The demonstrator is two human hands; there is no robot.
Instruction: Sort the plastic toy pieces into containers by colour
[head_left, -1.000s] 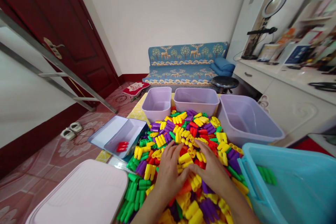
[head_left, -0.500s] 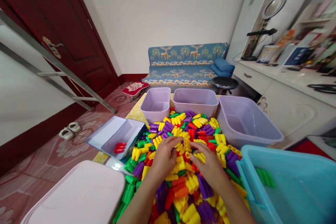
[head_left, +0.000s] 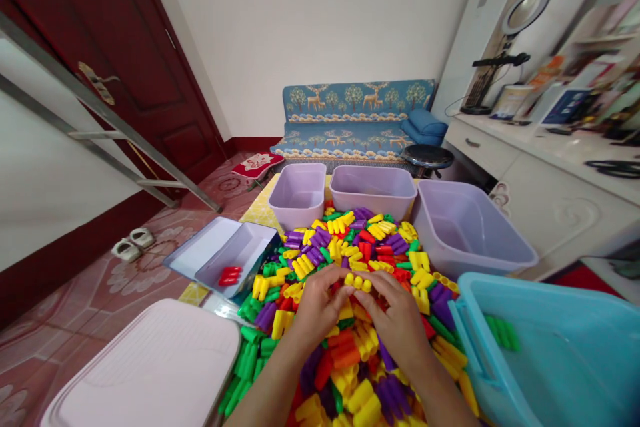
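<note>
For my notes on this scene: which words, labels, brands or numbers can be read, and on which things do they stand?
No text can be read.
Books and boxes on the white desk: print is too blurred.
Plastic bins and the yellow toy block in both hands: no print shows.

Two bare forearms enter from the bottom edge of the view. No sleeves cover them as far as the frame shows. The left hand [head_left: 320, 307] carries no glove, ring, watch or bracelet. The right hand [head_left: 400, 320] is likewise bare, with no glove, ring or wristband. Fingernails are short and unpainted where visible. No other part of the body or clothing appears.
</note>
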